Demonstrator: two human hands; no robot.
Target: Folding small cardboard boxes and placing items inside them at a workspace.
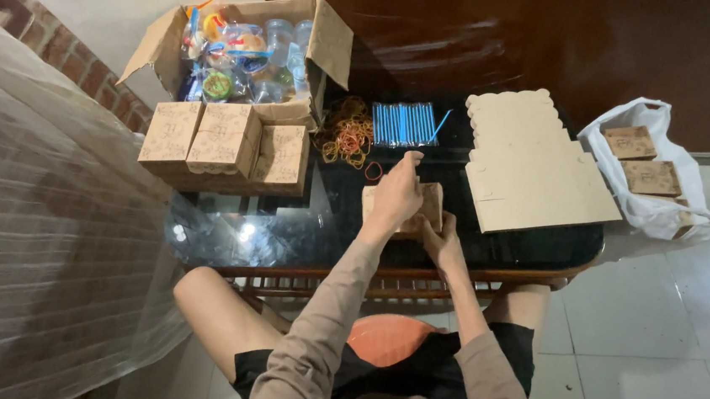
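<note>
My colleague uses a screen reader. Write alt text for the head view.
A seated person's left hand and right hand hold a small cardboard box on a glass table. Nearby lie rubber bands, blue straws and flat cardboard sheets.

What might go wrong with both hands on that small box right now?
1. The small brown cardboard box seems steadied only by the right hand while the left hand lifts above it; it could slide on the dark glass tabletop.
2. The pile of orange and yellow rubber bands lies close by; a sleeve may scatter them.
</note>
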